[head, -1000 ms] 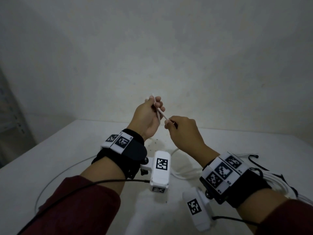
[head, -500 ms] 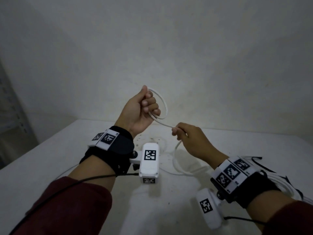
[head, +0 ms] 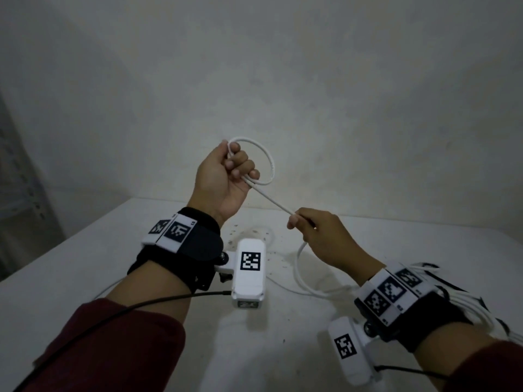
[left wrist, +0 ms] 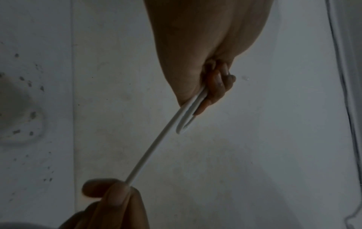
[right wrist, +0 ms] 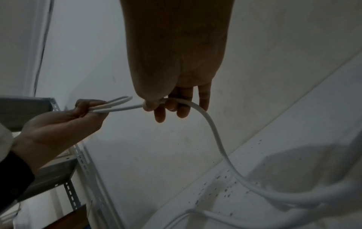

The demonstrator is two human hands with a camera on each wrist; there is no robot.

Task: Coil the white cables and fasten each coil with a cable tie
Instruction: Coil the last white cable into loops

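Left hand: The person's left hand [head: 223,176] is raised above the white table [head: 70,267], fingers curled tight round a single loop of white cable [head: 270,162]; the loop stands out to the right of the fist, clear of the tabletop.
Right hand: The right hand [head: 319,236] sits lower and nearer, thumb and fingers pinching the same cable where it leaves the left fist; the stretch between the two hands runs straight and taut.
Cable run: Below the right hand the cable drops in a slack curve to the table and trails off behind the left forearm toward the table's left side.
Close views: The left wrist view shows two strands pressed side by side under the left fingers [left wrist: 217,86]. The right wrist view shows the cable passing under the right thumb and over the fingers [right wrist: 182,108].
Other cables: A bundle of white cables with black ties [head: 464,292] lies on the table just behind the right wrist.
Wrists: Black wristbands with square coded markers and white camera units.
Backdrop: A plain pale wall [head: 283,80]; metal shelving [right wrist: 74,178] stands at the left.
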